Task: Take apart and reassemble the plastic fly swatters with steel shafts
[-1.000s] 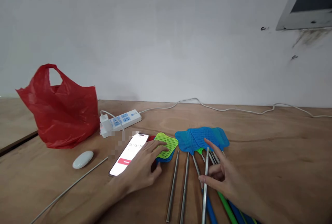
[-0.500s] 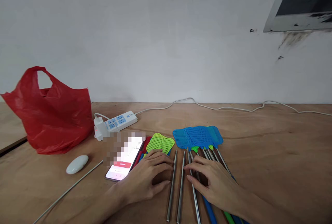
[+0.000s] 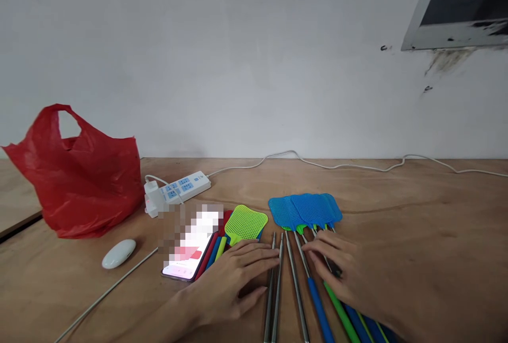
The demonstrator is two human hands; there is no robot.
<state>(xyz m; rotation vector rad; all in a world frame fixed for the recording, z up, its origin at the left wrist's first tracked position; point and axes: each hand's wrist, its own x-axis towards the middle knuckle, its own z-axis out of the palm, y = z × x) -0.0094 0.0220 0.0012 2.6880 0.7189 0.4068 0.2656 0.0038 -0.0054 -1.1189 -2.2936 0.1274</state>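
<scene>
I see a big wooden table (image 3: 436, 237) across the lower half of the frame. A red bag (image 3: 83, 179) sits at the left. Near the bottom middle lies a bunch of blue fly swatters (image 3: 305, 209). Their long sticks run from the bottom edge up toward the wall, and the net heads point away from me. A green fly swatter (image 3: 246, 223) lies just left of them and points the same way. My right hand (image 3: 353, 274) lies flat on the blue bunch's sticks, fingers spread. My left hand (image 3: 234, 279) is flat and spread too, fingertips touching two bare metal rods (image 3: 273, 290). A phone (image 3: 186, 258) lies beside that hand. A power strip (image 3: 182, 184) sits farther back.
</scene>
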